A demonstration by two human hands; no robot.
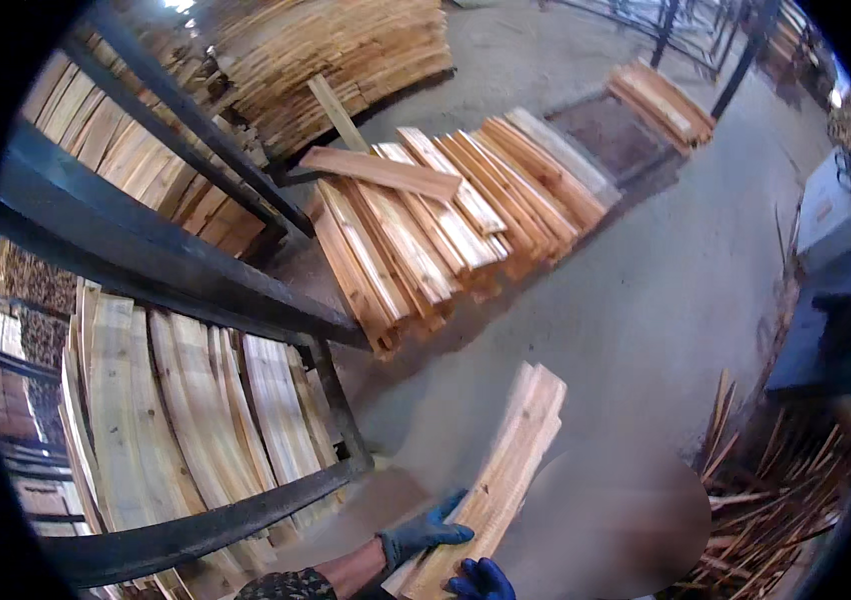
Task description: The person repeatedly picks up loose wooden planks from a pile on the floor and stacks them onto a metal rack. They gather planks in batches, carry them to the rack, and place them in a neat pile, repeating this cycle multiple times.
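Note:
Several short wooden boards [498, 478], pale and knotty, lie together lengthwise, tilted with their far ends up and to the right. My left hand [426, 532], in a dark teal work glove, grips them from the left side, fingers against the wood. On the right side, at the picture's lower edge, my right hand [483, 580] in a blue glove is closed on the same boards with bent fingers; its wrist is out of view. The boards' near ends are partly cut off by the lower edge.
A row of stacked planks [426, 225] lies ahead, one plank [381, 172] crosswise on top. On my left, a dark metal rack [196, 535] holds long boards [181, 410]. Taller lumber piles stand behind. Wood scraps [766, 510] heap at the right below a dark blue machine [841, 320].

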